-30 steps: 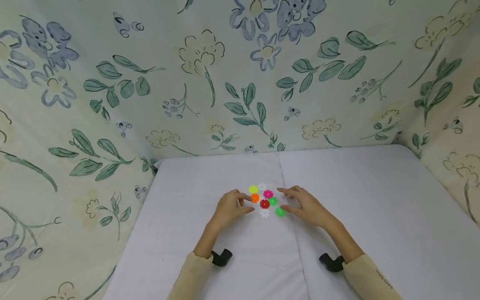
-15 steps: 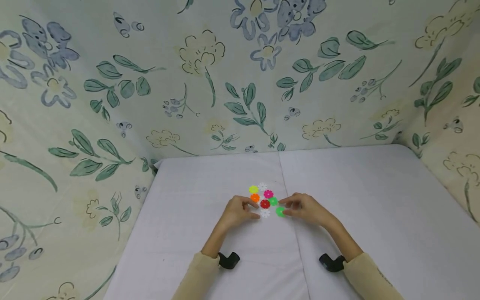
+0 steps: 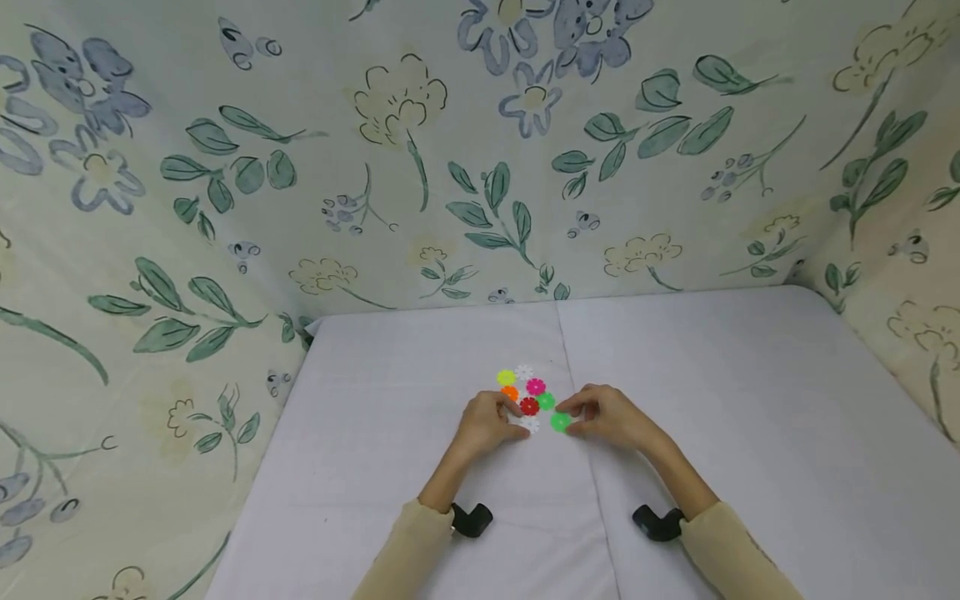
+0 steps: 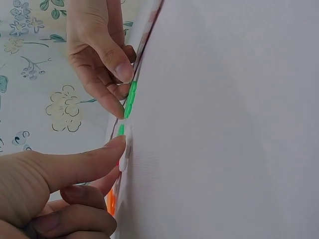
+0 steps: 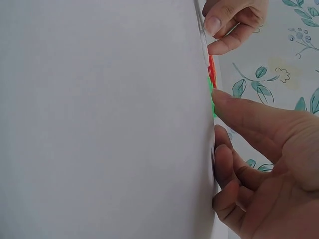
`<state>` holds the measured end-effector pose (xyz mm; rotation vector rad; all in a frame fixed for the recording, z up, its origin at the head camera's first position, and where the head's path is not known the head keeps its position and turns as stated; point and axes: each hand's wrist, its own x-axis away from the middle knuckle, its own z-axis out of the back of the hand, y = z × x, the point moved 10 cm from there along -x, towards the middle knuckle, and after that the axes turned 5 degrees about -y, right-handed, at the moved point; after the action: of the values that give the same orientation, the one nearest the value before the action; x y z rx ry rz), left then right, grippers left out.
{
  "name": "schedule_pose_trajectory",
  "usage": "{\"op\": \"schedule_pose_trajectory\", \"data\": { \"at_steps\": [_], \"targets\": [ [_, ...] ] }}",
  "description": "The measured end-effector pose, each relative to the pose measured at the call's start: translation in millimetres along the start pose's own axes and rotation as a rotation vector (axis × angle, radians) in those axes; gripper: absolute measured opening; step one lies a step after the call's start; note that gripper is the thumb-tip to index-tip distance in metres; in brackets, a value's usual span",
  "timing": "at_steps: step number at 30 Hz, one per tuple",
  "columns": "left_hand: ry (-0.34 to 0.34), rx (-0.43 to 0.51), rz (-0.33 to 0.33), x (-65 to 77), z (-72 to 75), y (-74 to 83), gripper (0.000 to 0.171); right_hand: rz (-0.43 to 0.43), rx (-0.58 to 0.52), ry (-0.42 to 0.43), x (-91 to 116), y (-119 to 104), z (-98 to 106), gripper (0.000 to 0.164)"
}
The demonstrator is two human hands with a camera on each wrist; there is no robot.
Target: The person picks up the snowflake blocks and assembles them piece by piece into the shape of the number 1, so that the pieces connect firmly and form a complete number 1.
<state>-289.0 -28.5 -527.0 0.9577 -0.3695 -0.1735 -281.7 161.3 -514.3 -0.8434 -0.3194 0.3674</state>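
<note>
Small notched plastic snowflake discs lie in a cluster on the white cloth. My left hand (image 3: 486,422) is at the near left of the cluster, its thumb and index finger pinching the edge of a white snowflake disc (image 3: 532,424). On the other side, my right hand (image 3: 611,418) has thumb and index finger at opposite edges of a green snowflake disc (image 3: 560,422). That disc appears in the left wrist view as a thin green edge between the fingertips. A red disc (image 3: 529,407) and a second green disc (image 3: 546,402) sit between the hands.
Behind these are a pink disc (image 3: 536,387), an orange disc (image 3: 510,392) partly behind the left fingers, a yellow disc (image 3: 506,377) and another white disc (image 3: 524,372). White cloth (image 3: 697,367) covers the table; a floral curtain (image 3: 315,167) hangs behind and at the sides.
The left hand has come right and nearer, from beside the orange disc to the near white one. The right hand has lowered its index finger and closed in on the near green disc.
</note>
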Motion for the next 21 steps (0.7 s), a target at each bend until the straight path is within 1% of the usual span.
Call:
{"op": "schedule_pose_trajectory", "data": {
  "at_steps": [5,11,21],
  "targets": [
    [0.018,0.002,0.005,-0.1,0.1,1.8,0.02,-0.003,-0.007,0.002,-3.1,2.0,-0.7,0.027],
    [0.026,0.033,0.005,-1.7,-0.3,0.3,0.018,-0.017,-0.017,0.009,-5.8,6.9,1.7,0.026],
    [-0.008,0.098,-0.021,-3.8,-2.8,-2.7,0.017,-0.003,-0.046,-0.006,-6.2,7.9,2.1,0.024]
  ]
}}
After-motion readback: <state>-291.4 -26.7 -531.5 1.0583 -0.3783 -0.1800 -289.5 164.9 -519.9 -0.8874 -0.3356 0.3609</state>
